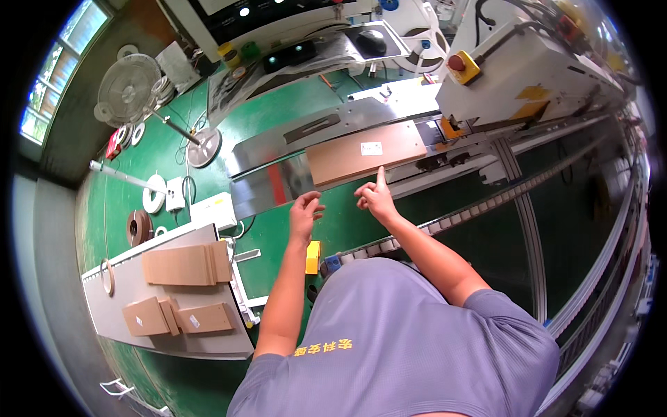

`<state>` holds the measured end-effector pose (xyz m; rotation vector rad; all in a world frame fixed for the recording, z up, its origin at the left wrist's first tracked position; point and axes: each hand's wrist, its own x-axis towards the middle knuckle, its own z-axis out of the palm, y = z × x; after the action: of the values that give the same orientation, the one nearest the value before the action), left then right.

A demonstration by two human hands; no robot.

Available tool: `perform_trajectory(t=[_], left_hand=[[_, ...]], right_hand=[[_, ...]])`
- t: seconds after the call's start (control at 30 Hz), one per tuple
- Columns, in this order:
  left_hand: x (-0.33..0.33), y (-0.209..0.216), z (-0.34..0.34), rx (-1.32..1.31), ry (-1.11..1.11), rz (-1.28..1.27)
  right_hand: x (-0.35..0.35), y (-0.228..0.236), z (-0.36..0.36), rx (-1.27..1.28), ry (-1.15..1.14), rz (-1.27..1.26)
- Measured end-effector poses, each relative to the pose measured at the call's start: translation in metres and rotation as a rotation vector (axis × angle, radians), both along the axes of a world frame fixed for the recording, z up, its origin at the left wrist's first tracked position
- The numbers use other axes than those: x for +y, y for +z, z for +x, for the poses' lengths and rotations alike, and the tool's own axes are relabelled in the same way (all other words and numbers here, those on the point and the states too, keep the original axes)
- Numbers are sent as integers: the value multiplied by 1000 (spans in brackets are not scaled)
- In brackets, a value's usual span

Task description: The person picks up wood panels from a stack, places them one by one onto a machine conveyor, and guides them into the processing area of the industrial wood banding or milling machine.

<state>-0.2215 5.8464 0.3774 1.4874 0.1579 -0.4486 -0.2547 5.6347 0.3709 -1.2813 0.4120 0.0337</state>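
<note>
A flat brown panel [347,160] with a small white label lies on the metal bed [264,189] of a machine, ahead of me. My right hand [377,201] is at the panel's near edge, index finger stretched out towards it and the other fingers loosely bent. Whether that fingertip touches the panel, I cannot tell. Just off the panel's near left corner is my left hand [304,214], its fingers loosely curved and apart. Neither hand holds anything.
Right of the panel stands the white machine housing [514,76] with a red stop button [456,62]. A roller rail [445,224] runs below my right forearm. At lower left, a grey table [229,340] bears several brown panels [179,265]. A fan [128,82] stands at far left.
</note>
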Motion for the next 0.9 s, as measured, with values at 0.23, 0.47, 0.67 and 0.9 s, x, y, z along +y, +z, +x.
perform_trajectory(t=[0.23, 0.47, 0.67, 0.9], left_hand=[[-1, -4, 1, -167, -99, 21], [-23, -17, 1, -133, -218, -77], [-28, -15, -1, -135, -266, -95], [-74, -23, 6, -149, -465, -133]], right_hand=[[9, -20, 22, 25, -56, -20], [34, -22, 15, 2, 49, -86], [35, -29, 11, -66, 27, -148], [-8, -38, 14, -52, -194, -155]])
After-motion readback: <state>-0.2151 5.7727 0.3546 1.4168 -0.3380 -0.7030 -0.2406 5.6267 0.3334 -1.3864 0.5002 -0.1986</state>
